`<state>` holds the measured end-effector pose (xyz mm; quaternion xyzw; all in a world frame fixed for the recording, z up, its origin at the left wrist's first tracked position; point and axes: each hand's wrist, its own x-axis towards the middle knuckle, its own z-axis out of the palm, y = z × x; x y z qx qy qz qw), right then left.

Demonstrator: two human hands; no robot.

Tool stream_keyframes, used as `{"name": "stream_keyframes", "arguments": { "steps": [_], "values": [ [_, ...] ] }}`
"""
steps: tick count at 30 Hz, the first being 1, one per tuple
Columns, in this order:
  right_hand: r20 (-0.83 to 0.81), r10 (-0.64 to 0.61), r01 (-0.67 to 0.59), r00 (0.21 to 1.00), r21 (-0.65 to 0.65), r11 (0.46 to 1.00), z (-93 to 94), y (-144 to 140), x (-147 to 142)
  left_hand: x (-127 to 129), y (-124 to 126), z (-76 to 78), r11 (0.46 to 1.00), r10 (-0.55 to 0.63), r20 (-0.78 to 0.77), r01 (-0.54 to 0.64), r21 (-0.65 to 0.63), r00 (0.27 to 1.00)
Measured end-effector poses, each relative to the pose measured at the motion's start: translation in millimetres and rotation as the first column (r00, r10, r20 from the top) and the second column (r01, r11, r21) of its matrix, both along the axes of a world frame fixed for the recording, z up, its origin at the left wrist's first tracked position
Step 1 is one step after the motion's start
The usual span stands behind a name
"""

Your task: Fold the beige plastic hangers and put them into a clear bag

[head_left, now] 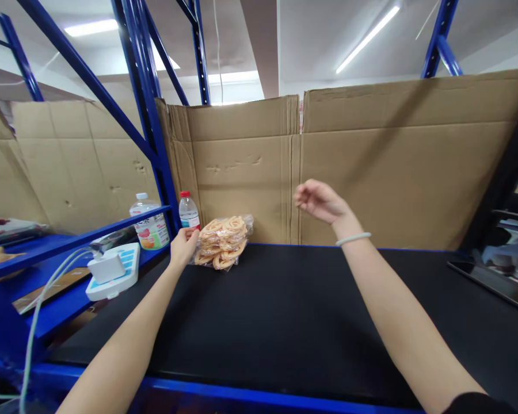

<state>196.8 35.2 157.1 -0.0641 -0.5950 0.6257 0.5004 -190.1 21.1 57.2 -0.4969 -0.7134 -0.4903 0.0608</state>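
A clear plastic bag of ring-shaped snacks [223, 241] rests on the black tabletop, close to the cardboard at the back. My left hand [183, 247] is closed on the bag's left edge, its fingertips partly hidden from me. Just behind that hand stands a clear bottle with a red cap [189, 210], its lower part covered by the hand and bag. My right hand [320, 200] is raised above the table, right of the bag and apart from it. Its fingers are curled in, with nothing visible in them.
Cardboard panels [250, 167] wall the back of the black tabletop [276, 322]. At left, a blue rack post [166, 190] separates off a shelf with a large labelled bottle [152, 224], a white power strip [129, 267] and cables. A dark flat device [496, 284] lies at right.
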Motion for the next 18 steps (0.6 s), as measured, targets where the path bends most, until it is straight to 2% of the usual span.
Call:
{"name": "stream_keyframes", "arguments": {
  "steps": [1, 2, 5, 7, 12, 18],
  "values": [
    [0.184, -0.114, 0.144, 0.976, -0.162, 0.976, -11.4, 9.1, -19.5, -1.1, -0.6, -0.6, 1.000, -0.010, 0.012, 0.010, -0.025, 1.000],
    [0.274, -0.128, 0.193, 0.953, -0.222, 0.956, -23.3, 17.6, -38.5, -1.4, -0.8, -0.6, 0.999, -0.017, 0.021, 0.018, -0.049, 1.000],
    [0.403, -0.135, 0.276, 0.905, -0.318, 0.907, -53.8, 37.6, -87.2, 0.2, -0.1, 1.7, 0.993, -0.037, 0.033, 0.041, -0.111, 0.999],
    [0.465, -0.129, 0.327, 0.876, -0.377, 0.867, -64.9, 46.8, -111.7, 2.1, 0.5, 3.7, 0.989, -0.048, 0.037, 0.053, -0.141, 0.998],
    [0.538, -0.079, 0.380, 0.839, -0.475, 0.794, -66.1, 61.1, -153.8, 5.7, 0.3, 6.0, 0.981, -0.062, 0.045, 0.069, -0.179, 0.997],
    [0.583, -0.082, 0.418, 0.808, -0.471, 0.777, -62.3, 65.7, -185.8, 14.0, 1.1, 6.4, 0.985, -0.038, 0.054, 0.047, -0.163, 0.998]
  ]
}}
